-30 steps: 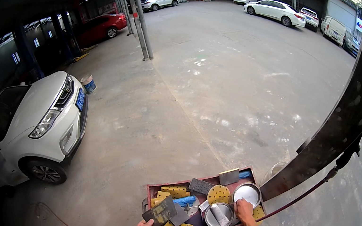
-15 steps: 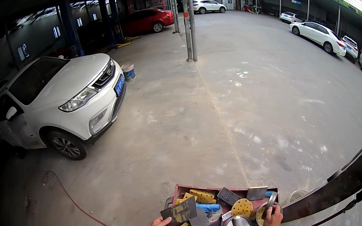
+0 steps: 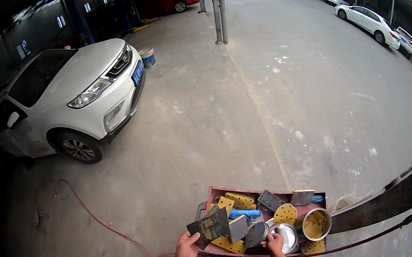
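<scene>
Auto repair wkshp: glossy white SUV (image 3: 81, 77) well left of person's L fingers (image 3: 191, 239); yellow perforated flat pads (image 3: 229, 244) & round metal tin (image 3: 304, 226) w/ yellowish paste (image 3: 315, 226) right of them.

On my remote feed I see an open metal can (image 3: 330, 225) containing yellowish putty (image 3: 315, 226); left of it, a round dark lid (image 3: 255, 235), held tilted; farther left of the can, a flat dark board (image 3: 211, 226), yellow-smeared, held slanted.

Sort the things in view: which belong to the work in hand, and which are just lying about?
In the work, judging by the hands:
stained dark plate, held by the left hand
round lid, held by the right hand
open tin of yellowish paste, probably

Apparently just lying about:
yellow perforated disc
red hose
bucket
</scene>
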Action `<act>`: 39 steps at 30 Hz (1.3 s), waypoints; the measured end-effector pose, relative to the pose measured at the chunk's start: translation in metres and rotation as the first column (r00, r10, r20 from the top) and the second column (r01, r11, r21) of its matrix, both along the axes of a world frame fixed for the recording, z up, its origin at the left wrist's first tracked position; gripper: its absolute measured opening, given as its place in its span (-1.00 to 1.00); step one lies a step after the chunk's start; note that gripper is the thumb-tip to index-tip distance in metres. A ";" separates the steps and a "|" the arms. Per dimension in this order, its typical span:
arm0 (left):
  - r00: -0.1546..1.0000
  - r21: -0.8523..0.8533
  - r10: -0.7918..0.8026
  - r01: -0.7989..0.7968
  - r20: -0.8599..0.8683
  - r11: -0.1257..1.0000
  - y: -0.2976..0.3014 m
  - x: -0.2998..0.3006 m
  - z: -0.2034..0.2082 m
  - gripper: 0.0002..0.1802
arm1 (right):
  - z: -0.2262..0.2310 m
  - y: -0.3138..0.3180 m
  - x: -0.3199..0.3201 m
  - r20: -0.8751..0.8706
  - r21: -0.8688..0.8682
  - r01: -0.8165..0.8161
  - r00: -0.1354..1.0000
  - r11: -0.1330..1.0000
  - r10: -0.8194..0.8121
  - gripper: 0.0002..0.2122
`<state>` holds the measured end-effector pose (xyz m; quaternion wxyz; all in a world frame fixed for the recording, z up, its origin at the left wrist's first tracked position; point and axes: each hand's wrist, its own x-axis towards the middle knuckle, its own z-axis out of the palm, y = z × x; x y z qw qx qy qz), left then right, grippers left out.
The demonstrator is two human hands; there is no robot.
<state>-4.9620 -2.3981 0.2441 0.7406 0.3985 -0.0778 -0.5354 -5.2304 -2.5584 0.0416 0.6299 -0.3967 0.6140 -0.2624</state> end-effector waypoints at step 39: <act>0.670 0.245 -0.671 0.626 0.317 0.740 -0.085 -0.131 0.002 -0.49 | 0.152 0.035 -0.088 0.919 0.302 -0.307 0.344 0.903 -0.191 -0.57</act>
